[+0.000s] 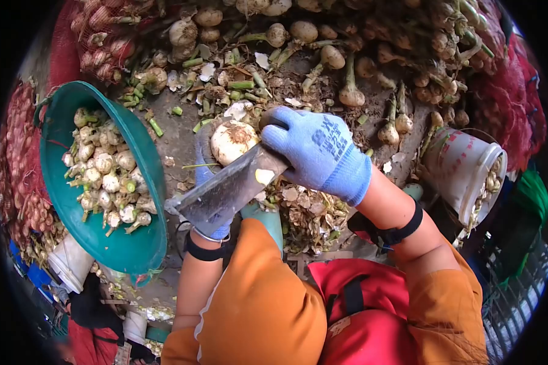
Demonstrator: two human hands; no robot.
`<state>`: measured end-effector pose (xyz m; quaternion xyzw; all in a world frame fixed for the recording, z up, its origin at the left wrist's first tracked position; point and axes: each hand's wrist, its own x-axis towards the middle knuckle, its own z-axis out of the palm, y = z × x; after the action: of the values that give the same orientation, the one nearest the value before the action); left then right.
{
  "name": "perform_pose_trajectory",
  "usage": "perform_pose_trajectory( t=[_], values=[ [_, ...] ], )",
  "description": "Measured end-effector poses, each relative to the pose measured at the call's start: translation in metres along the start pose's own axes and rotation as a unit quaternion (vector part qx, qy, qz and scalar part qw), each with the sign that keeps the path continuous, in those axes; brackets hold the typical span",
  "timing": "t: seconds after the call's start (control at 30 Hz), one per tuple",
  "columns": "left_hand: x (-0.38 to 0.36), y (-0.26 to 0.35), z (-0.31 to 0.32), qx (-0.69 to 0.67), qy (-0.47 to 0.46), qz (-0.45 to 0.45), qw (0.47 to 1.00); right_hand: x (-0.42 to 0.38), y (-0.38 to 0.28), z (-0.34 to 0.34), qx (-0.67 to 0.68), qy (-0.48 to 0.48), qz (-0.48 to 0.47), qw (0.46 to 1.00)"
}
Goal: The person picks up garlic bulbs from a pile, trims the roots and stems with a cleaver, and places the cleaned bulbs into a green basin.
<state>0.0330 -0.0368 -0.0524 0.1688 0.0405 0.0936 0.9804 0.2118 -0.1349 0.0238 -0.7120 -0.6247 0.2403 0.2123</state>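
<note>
My right hand [319, 149], in a blue knit glove with dark print, is closed around a cleaver [222, 193]. The broad blade slants down to the left, and a pale scrap of garlic sticks to it. Just past the blade's upper edge, my left hand [203, 151], also gloved, holds a large whitish garlic bulb [232, 142]. The blade hides much of that hand. Close by on the left stands a teal basin [91, 222] containing many trimmed garlic bulbs [111, 182].
Untrimmed garlic [351, 96] with stems is heaped across the far side, among cut stem pieces [241, 85]. Peelings [310, 219] pile up below my right hand. A white bucket [460, 167] tips over on the right. Red mesh sacks [24, 140] line the left; another person [91, 340] shows lower left.
</note>
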Motion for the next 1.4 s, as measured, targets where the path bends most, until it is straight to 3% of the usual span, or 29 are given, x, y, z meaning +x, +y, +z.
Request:
perform_pose_trajectory(
  t=[0.03,0.13,0.17,0.2,0.3,0.33,0.37,0.4,0.43,0.47,0.53,0.6,0.63,0.7,0.73,0.77,0.8,0.83,0.87,0.93,0.97,1.03,1.07,1.13,1.2,1.27,1.3,1.37,1.4],
  values=[
    [-0.008,-0.005,-0.005,-0.27,0.015,0.026,0.962,0.001,0.0,-0.001,-0.003,-0.023,0.012,1.0],
    [-0.043,-0.011,-0.027,-0.143,0.125,-0.027,0.981,0.001,0.004,0.002,-0.002,-0.008,0.033,0.999],
    [-0.046,-0.009,-0.016,0.115,0.163,-0.038,0.979,0.001,0.007,0.006,0.0,-0.007,0.033,0.999],
    [-0.046,-0.007,-0.004,0.364,0.189,-0.046,0.911,0.001,0.012,0.012,0.011,0.0,0.036,0.999],
    [-0.028,0.006,0.022,0.699,0.131,-0.006,0.703,0.002,0.029,0.036,0.036,0.046,0.043,0.997],
    [-0.018,-0.001,0.036,0.437,0.146,0.065,0.885,0.007,0.045,0.04,0.027,0.003,0.155,0.987],
    [-0.014,0.0,0.051,0.382,0.13,0.094,0.91,0.01,0.058,0.045,0.02,-0.041,0.265,0.963],
    [-0.009,0.001,0.067,0.324,0.111,0.121,0.932,0.001,0.077,0.052,0.156,0.015,0.322,0.934],
    [-0.009,0.0,0.063,0.367,0.176,0.124,0.905,0.0,0.098,0.054,0.285,0.065,0.355,0.888],
    [-0.008,-0.002,0.06,0.405,0.24,0.12,0.874,0.002,0.095,0.049,0.316,0.018,0.357,0.879],
    [0.002,0.008,0.034,0.528,0.217,0.018,0.82,-0.004,0.068,0.057,0.471,0.007,0.325,0.82],
    [0.016,0.017,-0.001,0.419,0.05,-0.053,0.905,0.01,0.05,0.048,0.512,0.002,0.328,0.794],
    [0.006,0.006,0.002,0.388,0.128,-0.028,0.912,0.008,0.042,0.041,0.522,0.023,0.278,0.806],
    [-0.011,0.003,0.02,0.173,0.262,-0.019,0.949,0.007,0.018,0.015,0.288,0.07,0.115,0.948],
    [-0.016,0.003,0.02,0.143,0.292,-0.014,0.946,0.008,0.015,0.008,0.221,0.011,0.077,0.972],
    [-0.015,0.006,0.017,0.254,0.27,0.012,0.929,0.01,0.018,0.003,0.107,-0.028,0.103,0.988],
    [-0.015,0.009,0.026,0.358,0.36,0.01,0.861,0.014,0.039,0.007,0.075,-0.118,0.16,0.977],
    [-0.01,0.021,0.035,0.447,0.337,0.065,0.826,0.017,0.065,0.014,0.041,-0.208,0.218,0.952],
    [-0.014,0.036,0.028,0.47,0.346,0.113,0.804,0.011,0.084,0.015,0.0,-0.182,0.227,0.957],
    [-0.02,0.086,0.036,0.195,0.173,0.125,0.957,0.003,0.103,0.01,-0.004,-0.096,0.24,0.966],
    [-0.029,0.1,0.038,0.042,0.066,0.128,0.989,0.003,0.103,0.01,0.001,-0.038,0.252,0.967],
    [-0.028,0.109,0.027,-0.107,-0.047,0.153,0.981,0.004,0.137,0.049,-0.047,0.075,0.189,0.978],
    [-0.019,0.098,0.022,-0.102,-0.019,0.162,0.981,0.015,0.136,0.046,-0.05,0.048,0.23,0.971],
    [0.002,0.074,0.022,0.025,0.196,0.094,0.976,0.027,0.107,0.036,-0.009,0.032,0.276,0.96],
    [0.007,0.018,0.01,0.19,0.295,0.116,0.929,0.021,0.063,0.034,0.065,0.049,0.197,0.977],
    [0.005,0.0,-0.011,0.144,0.288,0.068,0.944,0.009,0.023,0.04,0.141,-0.041,0.093,0.985],
    [0.005,0.002,-0.012,0.205,0.296,0.049,0.932,-0.001,0.01,0.044,0.205,-0.028,0.021,0.978],
    [-0.004,0.005,-0.011,0.324,0.315,-0.001,0.892,-0.014,0.007,0.04,0.313,0.015,0.087,0.946],
    [-0.005,0.007,-0.009,0.383,0.32,-0.024,0.866,-0.01,0.01,0.024,0.277,-0.007,0.156,0.948]
  ],
)
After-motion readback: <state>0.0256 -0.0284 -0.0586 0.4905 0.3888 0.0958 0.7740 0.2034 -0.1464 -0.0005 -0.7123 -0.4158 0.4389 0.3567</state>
